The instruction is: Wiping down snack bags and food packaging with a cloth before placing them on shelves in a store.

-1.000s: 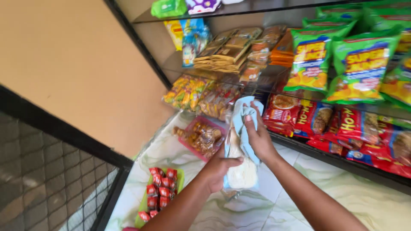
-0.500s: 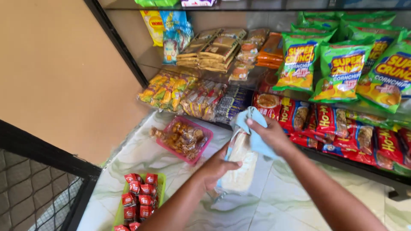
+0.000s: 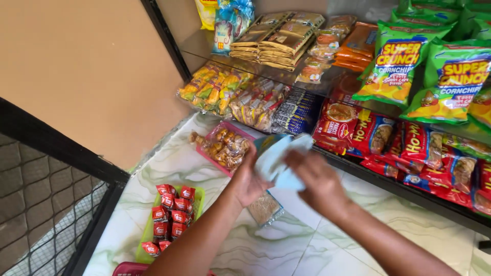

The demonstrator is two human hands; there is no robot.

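Observation:
Both my hands hold a light blue cloth (image 3: 279,158) above a marbled white countertop (image 3: 286,245). My left hand (image 3: 248,179) grips its left side and my right hand (image 3: 314,181) grips its right side, folding it between them. Below the hands a small clear packet of pale snack (image 3: 264,208) lies flat on the counter. A pink tray of wrapped brown sweets (image 3: 222,145) sits just left of the cloth.
A green tray of small red packets (image 3: 171,217) stands at the near left. A black-framed glass shelf (image 3: 286,76) carries snack packs: green corn chip bags (image 3: 394,64), red packets (image 3: 378,133), flat gold packets (image 3: 279,41). A tan wall and a mesh panel (image 3: 46,204) border the left.
The cloth has been lifted off the clear packet and gathered up between both hands. The view has tilted down and right, showing more of the counter.

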